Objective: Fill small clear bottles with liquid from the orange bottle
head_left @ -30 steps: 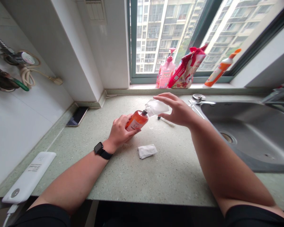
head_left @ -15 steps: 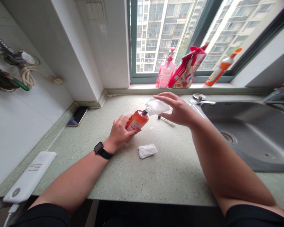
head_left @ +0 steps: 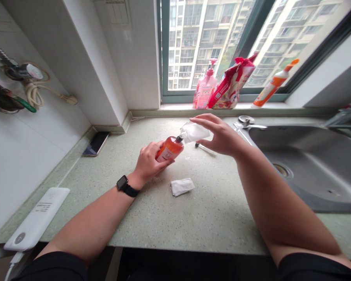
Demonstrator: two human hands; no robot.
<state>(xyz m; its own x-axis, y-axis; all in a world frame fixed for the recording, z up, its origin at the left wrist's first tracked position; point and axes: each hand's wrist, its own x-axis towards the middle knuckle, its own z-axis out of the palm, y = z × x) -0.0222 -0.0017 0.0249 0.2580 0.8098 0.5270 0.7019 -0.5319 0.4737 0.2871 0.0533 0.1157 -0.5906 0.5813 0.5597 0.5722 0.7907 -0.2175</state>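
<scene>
My left hand (head_left: pixel 149 159) is wrapped round an orange bottle (head_left: pixel 173 147) with a black neck and a pale label, tilted to the right. Its neck meets the mouth of a clear, translucent bottle (head_left: pixel 194 132), which leans with its mouth toward the orange one. My right hand (head_left: pixel 219 133) grips the clear bottle between thumb and fingers. Below my right hand, a thin pump top with a black end (head_left: pixel 204 149) lies on the counter. A folded white tissue (head_left: pixel 182 187) rests nearer to me.
The speckled counter (head_left: pixel 152 222) borders a steel sink (head_left: pixel 310 164) with a faucet (head_left: pixel 253 126) at right. A phone (head_left: pixel 95 144) and a white power bank (head_left: pixel 36 218) lie at left. A pink pump bottle (head_left: pixel 205 89), a red bag (head_left: pixel 232 84) and an orange-white bottle (head_left: pixel 273 88) stand by the window.
</scene>
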